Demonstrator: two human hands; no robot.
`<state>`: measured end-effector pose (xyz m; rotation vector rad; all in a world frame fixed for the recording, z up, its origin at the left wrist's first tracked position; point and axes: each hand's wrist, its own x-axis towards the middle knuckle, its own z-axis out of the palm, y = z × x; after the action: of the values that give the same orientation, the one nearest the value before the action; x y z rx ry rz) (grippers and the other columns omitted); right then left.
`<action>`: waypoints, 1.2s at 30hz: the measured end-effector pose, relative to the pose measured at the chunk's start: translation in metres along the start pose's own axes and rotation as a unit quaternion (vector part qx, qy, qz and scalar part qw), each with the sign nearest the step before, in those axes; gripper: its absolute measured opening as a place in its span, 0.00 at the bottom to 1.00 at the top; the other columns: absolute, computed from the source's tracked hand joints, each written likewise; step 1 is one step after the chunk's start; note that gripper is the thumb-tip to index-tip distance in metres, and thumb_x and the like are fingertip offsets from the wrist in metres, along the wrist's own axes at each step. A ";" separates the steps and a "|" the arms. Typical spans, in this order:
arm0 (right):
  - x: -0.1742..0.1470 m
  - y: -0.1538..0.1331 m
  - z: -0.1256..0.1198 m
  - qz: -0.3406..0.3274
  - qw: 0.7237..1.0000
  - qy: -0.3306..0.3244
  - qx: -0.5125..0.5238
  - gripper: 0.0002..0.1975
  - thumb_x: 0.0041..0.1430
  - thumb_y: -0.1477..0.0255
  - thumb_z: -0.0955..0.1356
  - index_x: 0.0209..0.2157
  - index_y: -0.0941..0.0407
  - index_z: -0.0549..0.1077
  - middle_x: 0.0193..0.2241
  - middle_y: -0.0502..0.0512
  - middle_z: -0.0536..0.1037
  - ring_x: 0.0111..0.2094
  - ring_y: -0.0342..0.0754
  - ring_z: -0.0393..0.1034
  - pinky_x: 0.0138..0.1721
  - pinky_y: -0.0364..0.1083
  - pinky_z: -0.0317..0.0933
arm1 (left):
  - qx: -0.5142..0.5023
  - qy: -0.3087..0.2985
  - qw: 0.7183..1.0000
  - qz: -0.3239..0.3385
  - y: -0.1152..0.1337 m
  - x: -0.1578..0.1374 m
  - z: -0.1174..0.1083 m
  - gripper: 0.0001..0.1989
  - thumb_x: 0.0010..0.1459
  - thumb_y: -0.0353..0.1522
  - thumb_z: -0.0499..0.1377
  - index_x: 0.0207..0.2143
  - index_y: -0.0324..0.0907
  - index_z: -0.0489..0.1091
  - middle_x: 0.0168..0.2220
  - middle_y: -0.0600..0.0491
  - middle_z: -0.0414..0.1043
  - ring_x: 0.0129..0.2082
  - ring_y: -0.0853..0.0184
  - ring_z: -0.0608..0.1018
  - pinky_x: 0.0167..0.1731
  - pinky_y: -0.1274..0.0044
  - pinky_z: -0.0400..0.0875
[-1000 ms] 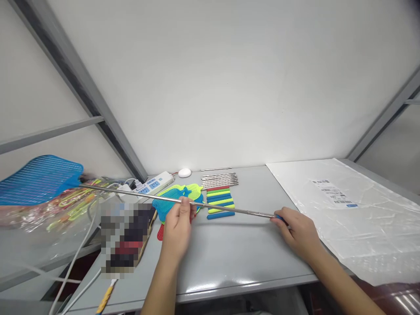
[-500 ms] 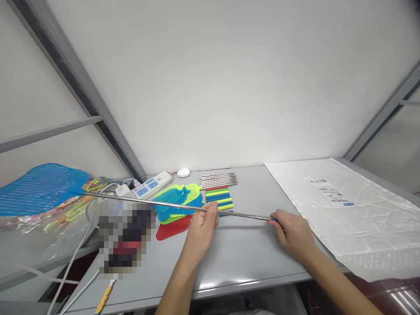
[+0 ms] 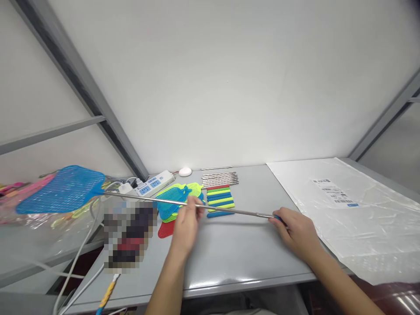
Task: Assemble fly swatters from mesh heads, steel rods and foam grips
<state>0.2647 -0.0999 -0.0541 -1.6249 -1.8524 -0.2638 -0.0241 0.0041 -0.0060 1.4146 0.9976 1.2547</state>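
A fly swatter with a blue mesh head (image 3: 62,190) and a long telescopic metal rod (image 3: 236,211) stretches across the view above the table. My right hand (image 3: 293,229) is closed around its blue handle end, most of which the fingers hide. Farther left, my left hand (image 3: 187,223) is closed on the rod near its middle. Behind that hand lie loose swatter heads: blue ones (image 3: 169,199), yellow-green ones (image 3: 193,190) and a red one (image 3: 166,229). Beside them sit a row of coloured handle tubes (image 3: 220,197) and several metal rods (image 3: 219,178).
A white power strip (image 3: 155,183) and a small white rounded object (image 3: 185,172) stand at the back left. Plastic-wrapped swatters (image 3: 55,223) lie at far left. A white plastic package (image 3: 344,218) covers the right side. A blurred-out item (image 3: 131,236) lies left front.
My left hand has moved left along the rod. The blue swatter head now shows farther right, and the rod between it and my right hand looks shorter. My right hand keeps its grip.
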 end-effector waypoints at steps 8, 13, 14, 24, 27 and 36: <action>-0.005 0.010 -0.004 0.011 1.000 -0.003 0.004 0.11 0.64 0.63 0.64 0.32 0.54 0.69 0.23 0.47 0.69 0.23 0.42 0.63 0.27 0.43 0.52 | -0.163 0.186 0.965 0.083 0.014 0.017 -0.054 0.17 0.60 0.43 0.57 0.25 0.41 0.65 0.21 0.58 0.60 0.21 0.74 0.63 0.20 0.82 0.56; -0.005 0.011 -0.003 0.021 1.000 0.006 -0.011 0.13 0.63 0.59 0.64 0.31 0.53 0.70 0.21 0.47 0.70 0.21 0.42 0.62 0.26 0.43 0.53 | -0.163 0.184 0.967 0.069 0.011 0.013 -0.049 0.18 0.59 0.44 0.58 0.24 0.41 0.63 0.20 0.59 0.57 0.19 0.75 0.61 0.19 0.82 0.55; -0.005 0.011 -0.003 0.025 1.000 0.005 -0.016 0.14 0.63 0.59 0.64 0.30 0.53 0.70 0.21 0.47 0.70 0.21 0.42 0.62 0.26 0.43 0.53 | -0.159 0.190 0.966 0.068 0.010 0.012 -0.047 0.19 0.59 0.44 0.58 0.23 0.41 0.62 0.20 0.59 0.57 0.19 0.75 0.60 0.19 0.82 0.55; -0.006 0.021 -0.007 0.036 0.997 -0.021 -0.066 0.19 0.65 0.56 0.61 0.27 0.53 0.71 0.21 0.47 0.73 0.23 0.42 0.68 0.24 0.42 0.52 | -0.161 0.135 0.978 0.016 0.002 -0.012 0.002 0.23 0.62 0.46 0.53 0.21 0.42 0.56 0.19 0.60 0.52 0.18 0.75 0.57 0.19 0.81 0.52; -0.008 0.022 -0.008 0.042 0.996 -0.001 -0.074 0.20 0.65 0.55 0.61 0.26 0.54 0.71 0.21 0.47 0.72 0.23 0.43 0.67 0.24 0.42 0.52 | -0.175 0.090 0.980 -0.003 0.004 -0.016 0.011 0.23 0.62 0.46 0.54 0.21 0.42 0.54 0.18 0.61 0.48 0.18 0.75 0.55 0.19 0.81 0.51; -0.009 0.018 -0.002 -0.021 0.998 0.025 -0.054 0.19 0.63 0.56 0.64 0.26 0.54 0.71 0.21 0.49 0.72 0.23 0.43 0.67 0.25 0.43 0.53 | -0.264 0.254 0.927 0.080 0.015 -0.002 -0.055 0.25 0.59 0.54 0.50 0.28 0.42 0.65 0.22 0.57 0.61 0.22 0.72 0.65 0.23 0.80 0.60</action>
<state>0.2827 -0.1045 -0.0628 -1.6373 -1.8637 -0.4265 -0.0797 0.0063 0.0092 0.7711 0.7881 1.9028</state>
